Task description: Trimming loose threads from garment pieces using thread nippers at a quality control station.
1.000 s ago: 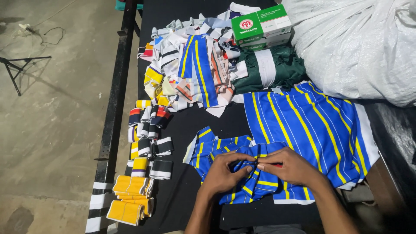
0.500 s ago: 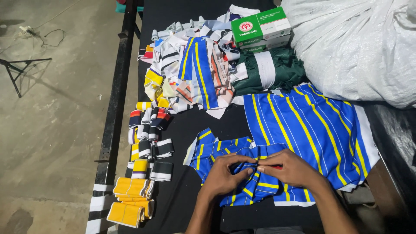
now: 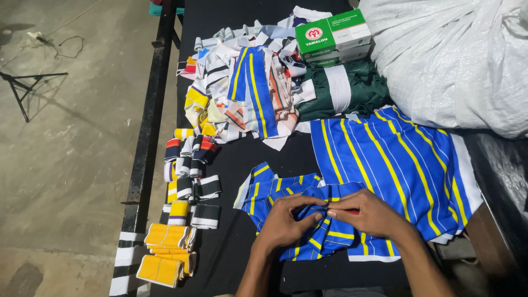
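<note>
Left hand (image 3: pixel 287 220) and right hand (image 3: pixel 367 212) meet at table's near edge, fingertips pinched narrow on fold of blue yellow-striped fabric piece (image 3: pixel 286 190). Larger striped panel (image 3: pixel 396 165) spread just beside, toward right edge. Folded yellow, black-and-white rib cuffs (image 3: pixel 181 220) line left edge. Scrap heap (image 3: pixel 247 93), green box (image 3: pixel 333 34), white sack (image 3: pixel 451 55) at far side of black table (image 3: pixel 231 253).

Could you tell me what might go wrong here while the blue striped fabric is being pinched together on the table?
1. Both the left hand and right hand pinch one small fold of the blue striped fabric piece; the slippery-looking layers could shift and misalign the stripes.
2. The yellow folded bands sit at the table edge and could be knocked to the floor.
</note>
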